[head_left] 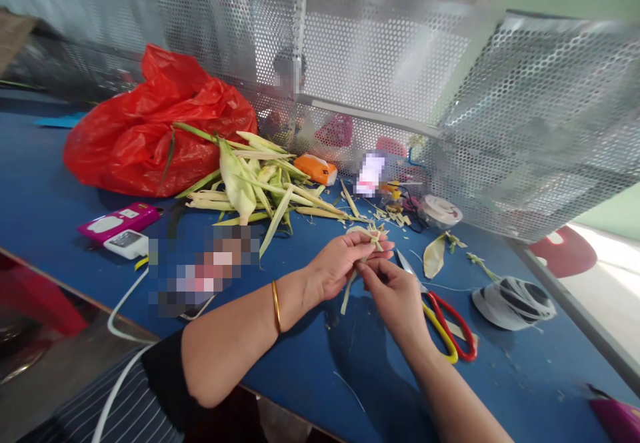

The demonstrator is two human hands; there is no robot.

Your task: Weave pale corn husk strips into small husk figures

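Both hands meet over the blue table around a small knotted piece of pale green corn husk strips (374,237). My left hand (336,263), a gold bangle on its wrist, pinches the piece between thumb and fingers. Just below it, my right hand (400,296) has its thumb and fingertips closed on a husk strip (347,296) that hangs down. Beside the right hand lie scissors with red and yellow handles (453,336), partly hidden by that hand. A pile of corn husks (270,189) is spread behind my left hand.
A red plastic bag (165,123) stands at the back left, near an orange packet (316,169). To the right are a thread spool (515,304), a round white reel (440,211) and a loose husk piece (434,256). Perforated metal panels (380,56) border the table.
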